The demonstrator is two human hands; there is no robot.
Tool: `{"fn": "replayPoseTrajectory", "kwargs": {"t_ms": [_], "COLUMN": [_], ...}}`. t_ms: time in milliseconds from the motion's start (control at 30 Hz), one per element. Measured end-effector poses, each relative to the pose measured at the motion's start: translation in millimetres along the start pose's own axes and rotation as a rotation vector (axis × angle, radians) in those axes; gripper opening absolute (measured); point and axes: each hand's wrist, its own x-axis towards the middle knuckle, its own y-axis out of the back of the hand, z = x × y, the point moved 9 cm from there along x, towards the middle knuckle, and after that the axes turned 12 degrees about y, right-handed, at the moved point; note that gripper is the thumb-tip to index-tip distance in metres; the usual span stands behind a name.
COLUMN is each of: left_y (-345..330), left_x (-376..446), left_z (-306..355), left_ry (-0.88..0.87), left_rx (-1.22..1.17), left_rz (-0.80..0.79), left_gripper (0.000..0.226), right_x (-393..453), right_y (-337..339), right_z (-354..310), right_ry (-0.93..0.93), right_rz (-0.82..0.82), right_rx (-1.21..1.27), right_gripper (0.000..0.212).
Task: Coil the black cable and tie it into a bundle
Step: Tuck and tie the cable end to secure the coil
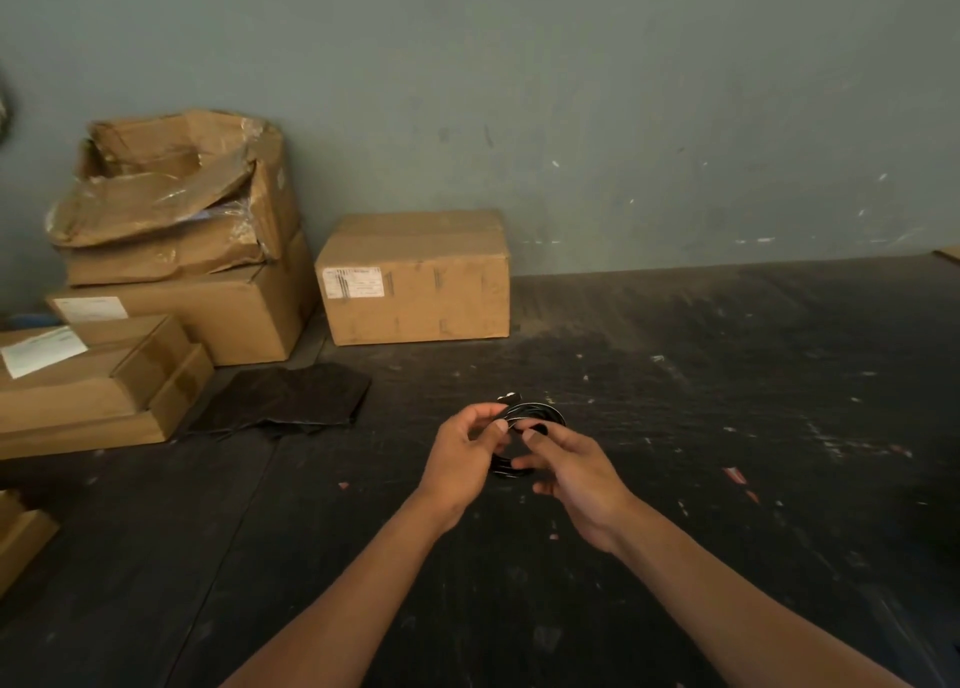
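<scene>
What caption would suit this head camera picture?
Both hands, left hand and right hand, hold a coiled black cable above a dark floor near cardboard boxes.

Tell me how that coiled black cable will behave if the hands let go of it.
The black cable probably springs looser, since only the left hand and right hand pinch its loops and no tie shows. It looks thin and light, likely floppy, settling flat on the dark table without rolling.
</scene>
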Motion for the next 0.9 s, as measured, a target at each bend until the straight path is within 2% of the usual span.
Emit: {"fn": "replayPoseTrajectory", "kwargs": {"t_ms": [100, 333, 500, 667, 767, 900], "left_y": [1, -2, 0, 2, -1, -4], "left_x": [0, -1, -2, -6, -10, -11], "left_z": [0, -4, 1, 5, 9, 13], "left_ry": [0.013, 0.026, 0.02, -0.002, -0.032, -0.08], "left_rx": [-0.061, -0.085, -0.107, -0.068, -0.005, 0.09], "left_rz": [0.009, 0.024, 0.034, 0.021, -0.001, -0.014], "left_gripper": [0.025, 0.029, 0.032, 0.034, 0.034, 0.031], "right_x": [0, -6, -7, -6, -1, 11], "right_y": [4, 14, 6, 1, 1, 9], "right_z": [-6, -38, -46, -59, -72, -71], "right_ry": [0.097, 0.503, 0.581, 0.6, 0.662, 0.582], "right_rz": [-0.012, 0.045, -0.053, -0.108, -0.056, -0.025], "right_rx": [-0.112, -0.703, -0.963, -1.088, -1.081, -0.992], "right_gripper": [0.018, 0.019, 0.02, 0.014, 0.013, 0.011]}}
